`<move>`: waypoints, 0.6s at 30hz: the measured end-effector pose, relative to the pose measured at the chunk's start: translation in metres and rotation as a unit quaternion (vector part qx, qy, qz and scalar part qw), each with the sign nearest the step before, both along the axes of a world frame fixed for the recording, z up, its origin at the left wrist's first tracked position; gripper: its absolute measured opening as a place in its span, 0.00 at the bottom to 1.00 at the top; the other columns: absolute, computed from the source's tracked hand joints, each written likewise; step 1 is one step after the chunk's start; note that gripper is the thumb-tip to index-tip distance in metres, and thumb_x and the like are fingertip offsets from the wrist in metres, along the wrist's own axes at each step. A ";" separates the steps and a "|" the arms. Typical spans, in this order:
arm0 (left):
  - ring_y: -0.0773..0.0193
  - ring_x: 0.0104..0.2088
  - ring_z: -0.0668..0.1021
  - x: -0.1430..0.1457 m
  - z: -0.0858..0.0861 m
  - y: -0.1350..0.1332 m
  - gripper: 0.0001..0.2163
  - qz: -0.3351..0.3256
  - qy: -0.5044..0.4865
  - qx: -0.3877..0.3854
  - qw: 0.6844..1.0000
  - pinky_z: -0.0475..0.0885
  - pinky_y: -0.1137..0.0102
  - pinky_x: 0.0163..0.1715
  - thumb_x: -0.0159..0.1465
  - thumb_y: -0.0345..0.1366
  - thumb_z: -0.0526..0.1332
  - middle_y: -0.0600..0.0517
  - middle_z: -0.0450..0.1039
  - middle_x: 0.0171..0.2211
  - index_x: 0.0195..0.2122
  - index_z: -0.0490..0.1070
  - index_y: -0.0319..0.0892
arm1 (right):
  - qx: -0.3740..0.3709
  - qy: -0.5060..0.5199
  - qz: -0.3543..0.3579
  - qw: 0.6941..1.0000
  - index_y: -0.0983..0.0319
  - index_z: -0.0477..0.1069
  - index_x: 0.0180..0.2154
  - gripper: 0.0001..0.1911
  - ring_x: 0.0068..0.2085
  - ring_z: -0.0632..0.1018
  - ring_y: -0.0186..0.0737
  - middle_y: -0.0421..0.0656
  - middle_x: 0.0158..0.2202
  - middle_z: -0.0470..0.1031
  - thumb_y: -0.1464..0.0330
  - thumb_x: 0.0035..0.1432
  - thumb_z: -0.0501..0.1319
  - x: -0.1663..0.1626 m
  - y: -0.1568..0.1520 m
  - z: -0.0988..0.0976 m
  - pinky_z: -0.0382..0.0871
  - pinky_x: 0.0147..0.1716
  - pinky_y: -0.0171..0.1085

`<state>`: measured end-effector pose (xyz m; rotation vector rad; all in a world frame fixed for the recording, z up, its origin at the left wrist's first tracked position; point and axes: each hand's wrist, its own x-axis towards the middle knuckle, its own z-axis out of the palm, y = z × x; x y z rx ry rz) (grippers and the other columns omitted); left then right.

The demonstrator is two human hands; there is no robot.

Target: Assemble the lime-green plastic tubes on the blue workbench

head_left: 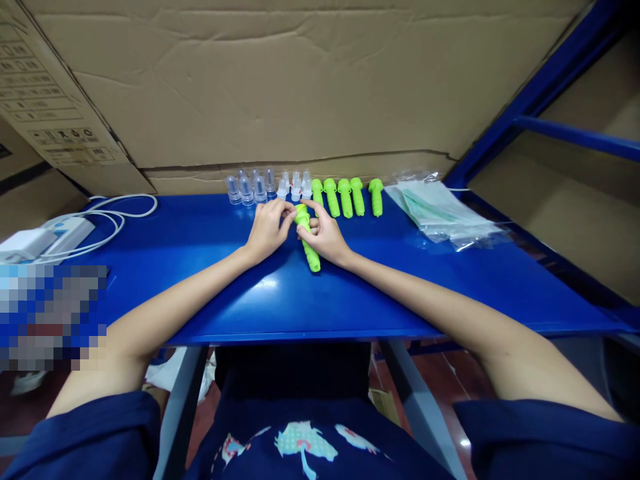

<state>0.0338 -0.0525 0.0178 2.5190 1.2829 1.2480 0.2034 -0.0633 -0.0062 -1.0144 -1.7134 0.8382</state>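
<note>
Short navy sleeves, bare forearms and hands, dark navy garment with a pale printed motif.

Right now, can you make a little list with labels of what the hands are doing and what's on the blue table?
left hand: fingertips pinch the top end of the green plastic piece
right hand: grips the same piece from the other side
green plastic piece: lies slanted, lower end on the blue table
row of green pieces: five, lined up behind the hands
clear small bottles: clustered left of that row
plastic bags: stacked at the right
white cable: looped at the left
</note>
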 end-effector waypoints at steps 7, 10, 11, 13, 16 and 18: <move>0.53 0.48 0.77 0.003 0.005 -0.012 0.11 -0.007 0.016 0.028 0.999 0.62 0.59 0.51 0.71 0.35 0.52 0.44 0.79 0.45 0.44 0.74 0.41 | 0.022 -0.001 -0.025 0.999 0.58 0.53 0.66 0.35 0.26 0.77 0.39 0.38 0.29 0.74 0.63 0.62 0.62 0.001 -0.002 0.000 0.78 0.33 0.41; 0.53 0.52 0.76 0.006 0.003 -0.014 0.12 -0.007 0.029 0.029 0.999 0.62 0.57 0.55 0.70 0.34 0.53 0.44 0.78 0.49 0.48 0.75 0.42 | 0.021 0.009 -0.039 0.999 0.57 0.52 0.66 0.34 0.27 0.78 0.40 0.39 0.30 0.75 0.61 0.63 0.61 0.001 0.001 -0.002 0.77 0.32 0.41; 0.53 0.53 0.76 0.007 0.001 -0.015 0.12 -0.007 0.030 0.027 0.999 0.63 0.57 0.56 0.70 0.34 0.53 0.44 0.77 0.51 0.49 0.74 0.42 | 0.019 0.015 -0.044 0.999 0.57 0.52 0.66 0.34 0.27 0.78 0.40 0.39 0.30 0.75 0.61 0.63 0.61 0.002 0.002 -0.002 0.77 0.31 0.41; 0.53 0.56 0.75 0.009 -0.002 -0.014 0.13 -0.015 0.019 0.021 0.999 0.64 0.57 0.57 0.70 0.34 0.54 0.43 0.75 0.54 0.51 0.74 0.42 | 0.017 0.025 -0.050 0.998 0.57 0.52 0.66 0.34 0.27 0.78 0.40 0.39 0.30 0.75 0.59 0.64 0.61 0.002 0.004 -0.003 0.76 0.30 0.40; 0.55 0.59 0.74 0.009 -0.004 -0.012 0.13 -0.052 -0.029 0.017 0.998 0.67 0.58 0.59 0.69 0.33 0.54 0.42 0.71 0.57 0.51 0.73 0.42 | 0.022 0.022 -0.050 0.998 0.56 0.51 0.65 0.34 0.27 0.77 0.39 0.39 0.30 0.73 0.54 0.64 0.61 0.002 0.004 -0.003 0.74 0.29 0.39; 0.56 0.58 0.74 0.008 -0.005 -0.010 0.13 -0.081 -0.057 0.010 0.995 0.69 0.58 0.60 0.69 0.33 0.53 0.42 0.72 0.55 0.51 0.73 0.41 | 0.027 0.014 -0.048 0.998 0.55 0.50 0.66 0.35 0.26 0.76 0.38 0.38 0.30 0.72 0.53 0.65 0.60 0.001 0.002 -0.002 0.73 0.28 0.38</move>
